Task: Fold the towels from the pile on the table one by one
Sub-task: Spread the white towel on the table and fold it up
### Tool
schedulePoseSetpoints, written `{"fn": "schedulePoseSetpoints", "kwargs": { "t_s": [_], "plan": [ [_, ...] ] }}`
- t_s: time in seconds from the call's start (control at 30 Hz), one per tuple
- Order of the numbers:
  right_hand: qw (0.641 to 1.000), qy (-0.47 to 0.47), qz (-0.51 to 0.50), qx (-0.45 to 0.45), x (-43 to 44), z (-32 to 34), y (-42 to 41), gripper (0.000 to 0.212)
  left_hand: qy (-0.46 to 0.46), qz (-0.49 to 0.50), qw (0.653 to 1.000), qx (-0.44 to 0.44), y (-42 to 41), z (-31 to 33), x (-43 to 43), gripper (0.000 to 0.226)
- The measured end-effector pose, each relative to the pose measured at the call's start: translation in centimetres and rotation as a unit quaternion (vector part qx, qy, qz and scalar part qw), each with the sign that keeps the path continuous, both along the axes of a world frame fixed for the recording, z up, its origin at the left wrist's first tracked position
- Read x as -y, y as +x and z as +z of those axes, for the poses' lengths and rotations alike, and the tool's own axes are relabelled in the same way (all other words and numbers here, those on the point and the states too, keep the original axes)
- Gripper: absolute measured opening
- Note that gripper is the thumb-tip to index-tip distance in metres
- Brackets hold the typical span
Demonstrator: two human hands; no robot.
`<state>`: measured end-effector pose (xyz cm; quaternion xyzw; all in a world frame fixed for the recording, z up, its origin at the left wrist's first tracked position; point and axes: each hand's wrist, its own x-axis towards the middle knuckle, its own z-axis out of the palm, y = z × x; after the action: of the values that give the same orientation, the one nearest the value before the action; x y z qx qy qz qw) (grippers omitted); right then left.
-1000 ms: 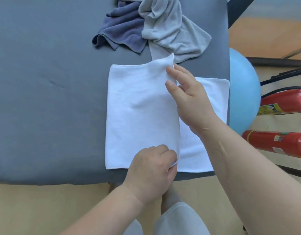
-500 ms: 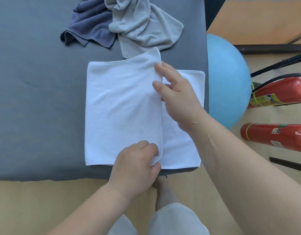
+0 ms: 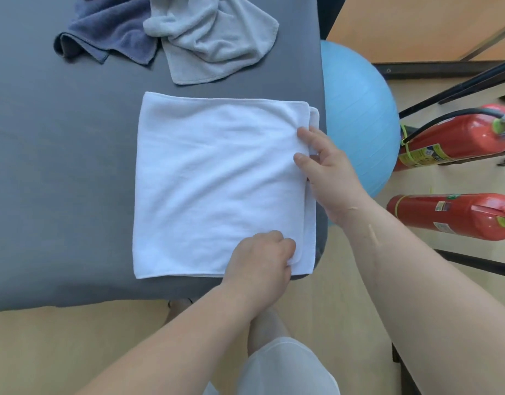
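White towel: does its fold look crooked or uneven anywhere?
Slightly. On the white towel, the top layer stops short on the right, so a narrow strip of the lower layer shows there. The left hand and right hand hold that top layer.
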<state>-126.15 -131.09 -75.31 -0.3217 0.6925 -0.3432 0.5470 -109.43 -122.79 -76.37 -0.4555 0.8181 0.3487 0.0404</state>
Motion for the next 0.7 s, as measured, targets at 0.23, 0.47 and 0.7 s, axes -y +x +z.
{"fn": "schedulePoseSetpoints", "kwargs": {
  "t_s": [0.23, 0.47, 0.7],
  "plan": [
    [0.999, -0.036, -0.016, 0.002, 0.2, 2.0, -0.2, 0.049, -0.010, 0.028, 0.996, -0.078, 0.3, 2.5, 0.2, 0.005],
    [0.999, -0.028, -0.029, -0.030, -0.6, 1.9, -1.6, 0.045, -0.014, 0.008, 0.994, -0.108, -0.8, 2.6, -1.0, 0.014],
    [0.975, -0.016, 0.054, -0.213, -0.8, -1.0, -1.0, 0.053, 0.068, -0.033, 0.996, -0.038, -1.8, 0.6, -1.2, 0.023]
  ]
}}
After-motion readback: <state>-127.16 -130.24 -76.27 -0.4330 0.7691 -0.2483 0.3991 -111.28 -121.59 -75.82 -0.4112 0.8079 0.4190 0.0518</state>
